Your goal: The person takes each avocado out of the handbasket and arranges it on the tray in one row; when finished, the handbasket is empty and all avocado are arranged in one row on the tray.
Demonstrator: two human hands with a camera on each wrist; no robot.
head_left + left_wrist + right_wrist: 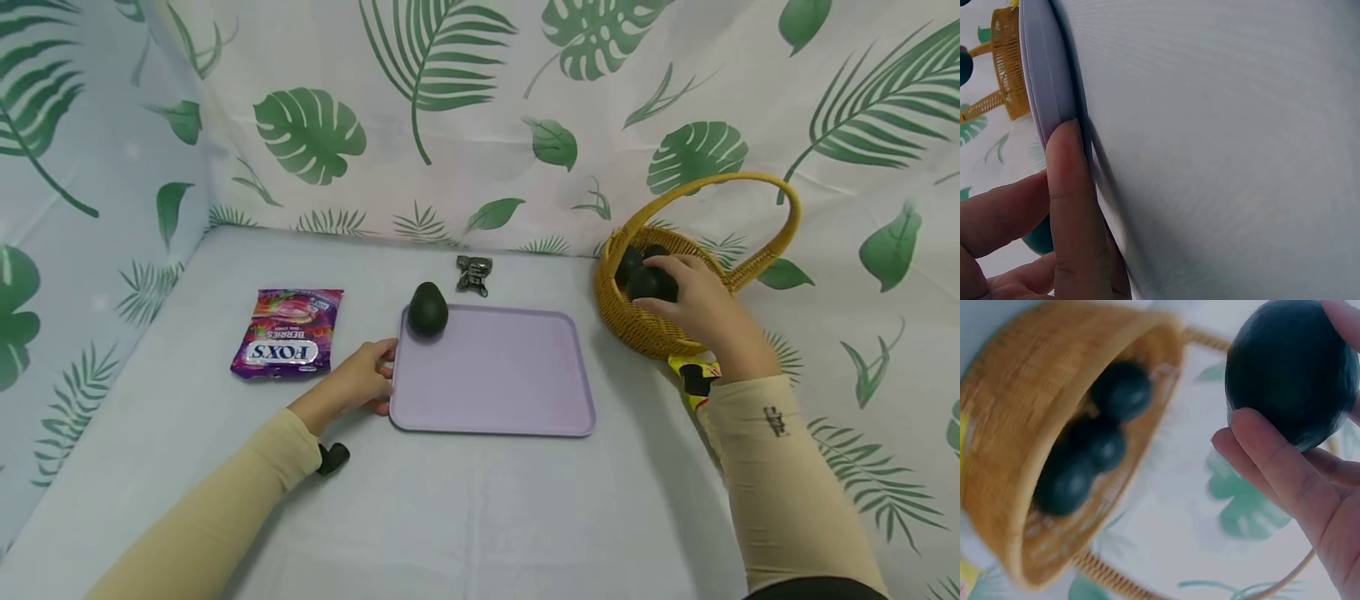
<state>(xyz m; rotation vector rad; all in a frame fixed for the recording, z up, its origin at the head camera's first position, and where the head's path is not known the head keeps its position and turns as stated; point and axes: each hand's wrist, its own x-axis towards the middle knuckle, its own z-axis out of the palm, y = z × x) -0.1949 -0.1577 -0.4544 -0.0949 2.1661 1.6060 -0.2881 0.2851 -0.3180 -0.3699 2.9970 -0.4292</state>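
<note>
In the head view, my right hand (pixel 701 304) grips a dark green avocado (pixel 652 284) over the mouth of a wicker basket (pixel 637 325). The right wrist view shows that avocado (pixel 1291 372) between fingers and thumb, apart from several dark avocados (pixel 1121 390) inside the basket (pixel 997 394). My left hand (pixel 360 379) is at the left edge of a pale purple tray (pixel 495 375), holding nothing up. In the left wrist view, a fingertip (pixel 1067 140) touches the tray's outer side (pixel 1047 69). Another avocado (pixel 428 310) lies in the tray's far left corner.
A purple FOX'S Berries candy bag (pixel 288 333) lies left of the tray. Behind it is a small dark packet (pixel 474 274). A small black object (pixel 333 457) is partly under the left sleeve. A yellow packet (pixel 693 379) lies beside the basket, partly hidden by the right arm.
</note>
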